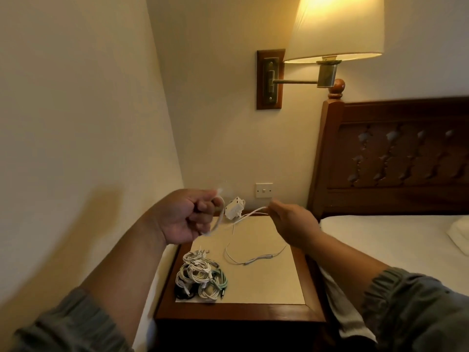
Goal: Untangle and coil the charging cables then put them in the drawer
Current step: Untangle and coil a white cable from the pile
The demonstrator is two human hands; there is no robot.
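While left hand (185,217) and right hand (291,224) pinch 1 white cable (244,216), coils (200,275) lie on the nightstand (269,283).

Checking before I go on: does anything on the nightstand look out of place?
One thin white cable sprawls uncoiled on the nightstand, right of the coiled pile. The white adapter at the back sits tilted.

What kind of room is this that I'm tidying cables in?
Most likely a bedroom, possibly a hotel room: a bed with a carved wooden headboard, a nightstand right beside it, and a lit wall lamp mounted above.
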